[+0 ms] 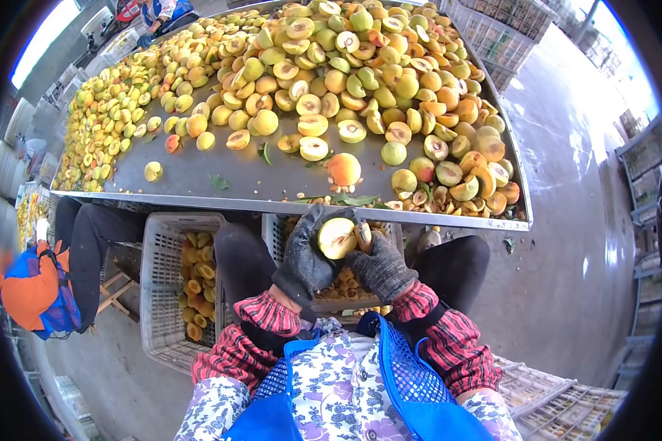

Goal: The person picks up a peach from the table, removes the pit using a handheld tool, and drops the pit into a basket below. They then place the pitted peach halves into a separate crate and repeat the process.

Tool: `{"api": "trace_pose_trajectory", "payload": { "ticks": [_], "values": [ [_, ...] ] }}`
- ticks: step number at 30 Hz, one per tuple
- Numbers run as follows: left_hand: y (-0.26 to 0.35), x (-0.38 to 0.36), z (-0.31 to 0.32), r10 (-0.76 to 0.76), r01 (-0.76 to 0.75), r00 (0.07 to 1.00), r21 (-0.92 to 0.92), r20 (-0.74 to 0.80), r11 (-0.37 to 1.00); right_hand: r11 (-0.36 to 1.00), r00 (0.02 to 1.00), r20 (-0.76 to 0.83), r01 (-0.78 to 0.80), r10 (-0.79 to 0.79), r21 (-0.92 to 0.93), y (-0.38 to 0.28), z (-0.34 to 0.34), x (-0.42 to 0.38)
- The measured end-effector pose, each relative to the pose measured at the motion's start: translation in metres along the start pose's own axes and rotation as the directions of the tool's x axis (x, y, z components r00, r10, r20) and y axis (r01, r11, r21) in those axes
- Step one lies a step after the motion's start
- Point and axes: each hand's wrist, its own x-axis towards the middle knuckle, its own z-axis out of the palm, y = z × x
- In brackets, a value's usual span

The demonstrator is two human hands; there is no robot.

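both gloved hands meet in front of the body, just on the near side of the metal table (294,203)'s edge, with the forearms rising from below and slanting inward toward each other, so the elbows stand wider than the wrists. the left hand (306,257), in a dark glove, cups a cut fruit half (336,239); its fingers curl around the outer side, and the pale flat face is turned up toward the head. the right hand (382,266), in a greyer glove, comes in from the other side with its thumb close against the fruit half and its fingers bent, closed on a narrow yellow-brown piece (363,237); what this piece is cannot be told. red-and-black sleeve covers (235,354) are gathered at both wrists. directly under the grip, between the knees, is a crate (271,237) with cut fruit inside, partly hidden by the hands. left of the grip and lower, past the left knee, stands another crate (159,287) holding cut pieces. straight beyond the grip a whole orange-red fruit (343,170) sits on the table, and farther beyond it spreads a heap of fruit (353,62), many pieces halved. well to the left of the grip is a person (40,290) in orange and blue.
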Motion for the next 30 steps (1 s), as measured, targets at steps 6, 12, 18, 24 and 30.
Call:
{"api": "trace_pose_trajectory", "payload": {
  "ticks": [6,12,18,24,30],
  "values": [
    [-0.005,-0.001,-0.014,0.255,-0.274,0.959,0.621,0.122,0.734,0.999,1.0,0.006,0.029,-0.029,0.019,-0.008,-0.002,-0.024],
    [-0.003,-0.001,-0.007,-0.038,0.026,0.998,-0.251,-0.042,0.968,0.98,0.989,0.048,0.145,-0.139,-0.135,0.0,0.016,-0.026],
    [-0.01,-0.002,-0.018,0.038,-0.052,0.997,-0.206,-0.071,0.977,0.978,0.996,0.039,0.091,-0.085,-0.19,-0.007,0.023,-0.023],
    [-0.026,0.003,-0.035,0.196,-0.207,0.976,-0.119,-0.096,0.971,0.952,0.998,0.038,-0.045,0.059,-0.303,-0.013,0.034,-0.018],
    [-0.028,0.006,-0.031,0.185,-0.211,0.961,-0.109,-0.207,0.971,0.946,0.995,0.012,0.098,-0.099,-0.31,0.002,0.049,-0.013]
  ]
}}
